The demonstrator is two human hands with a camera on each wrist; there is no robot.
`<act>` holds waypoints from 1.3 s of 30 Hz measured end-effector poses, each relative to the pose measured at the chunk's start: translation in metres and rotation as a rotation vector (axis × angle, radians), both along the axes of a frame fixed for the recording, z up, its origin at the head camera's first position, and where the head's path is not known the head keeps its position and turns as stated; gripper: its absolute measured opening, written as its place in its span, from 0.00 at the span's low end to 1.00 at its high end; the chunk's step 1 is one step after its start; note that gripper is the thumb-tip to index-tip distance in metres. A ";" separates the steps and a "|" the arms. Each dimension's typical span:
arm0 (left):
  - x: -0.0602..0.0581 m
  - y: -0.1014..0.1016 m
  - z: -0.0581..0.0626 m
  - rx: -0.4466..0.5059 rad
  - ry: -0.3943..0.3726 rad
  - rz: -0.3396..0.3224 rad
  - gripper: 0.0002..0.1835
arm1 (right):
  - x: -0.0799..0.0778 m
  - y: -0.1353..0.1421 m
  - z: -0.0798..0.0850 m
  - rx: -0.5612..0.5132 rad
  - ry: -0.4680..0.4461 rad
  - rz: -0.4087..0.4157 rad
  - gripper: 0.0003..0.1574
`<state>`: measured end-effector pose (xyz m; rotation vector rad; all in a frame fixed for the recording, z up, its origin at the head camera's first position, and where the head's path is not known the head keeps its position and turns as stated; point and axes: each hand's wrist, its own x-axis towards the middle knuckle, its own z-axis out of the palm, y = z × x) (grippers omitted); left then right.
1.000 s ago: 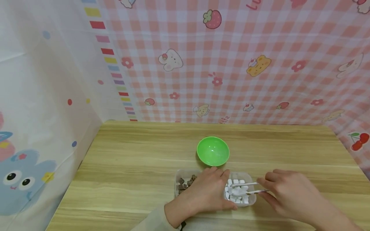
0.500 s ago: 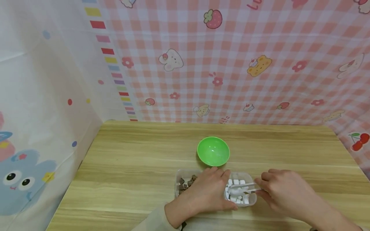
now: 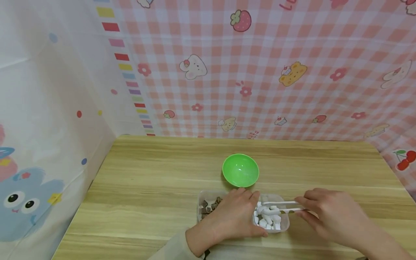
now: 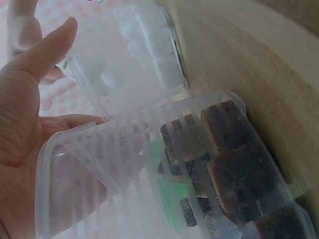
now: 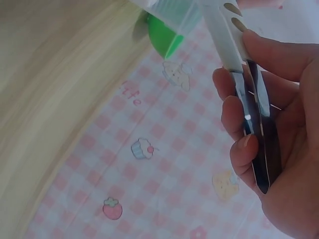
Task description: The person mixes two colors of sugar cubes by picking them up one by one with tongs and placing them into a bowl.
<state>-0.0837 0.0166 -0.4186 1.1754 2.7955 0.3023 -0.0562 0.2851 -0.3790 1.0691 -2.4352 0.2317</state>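
Note:
Two clear plastic boxes stand side by side, a box of brown cubes (image 3: 199, 207) and a box of white cubes (image 3: 285, 224). My left hand (image 3: 229, 213) lies across them, with its thumb at the near side of the white-cube box and its fingers at the far side. Dark brown cubes (image 4: 244, 174) show through the box wall in the left wrist view. My right hand (image 3: 334, 216) holds tongs (image 5: 256, 124) with metal arms and white slotted ends. In the head view their white ends lie in among the white cubes (image 3: 268, 225), covering some.
A green bowl (image 3: 240, 170) stands just behind the boxes on the wooden table (image 3: 156, 173). A pink checked cloth (image 3: 247, 72) hangs behind the table's back edge, with a white printed cloth (image 3: 65, 90) on the left.
The right hand has shifted in to the left, then back to the right and slightly away with the tongs. Some white cubes have been stirred. The left hand keeps its place.

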 end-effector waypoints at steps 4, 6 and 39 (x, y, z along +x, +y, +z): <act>0.000 0.000 0.000 0.000 -0.001 0.002 0.51 | -0.001 0.006 0.005 -0.048 0.021 -0.002 0.42; 0.000 0.000 0.000 -0.002 0.000 0.003 0.51 | -0.002 0.009 0.007 -0.083 0.025 0.009 0.41; 0.000 -0.001 0.002 -0.007 -0.029 0.014 0.53 | -0.060 -0.010 -0.020 -0.224 -0.017 -0.110 0.43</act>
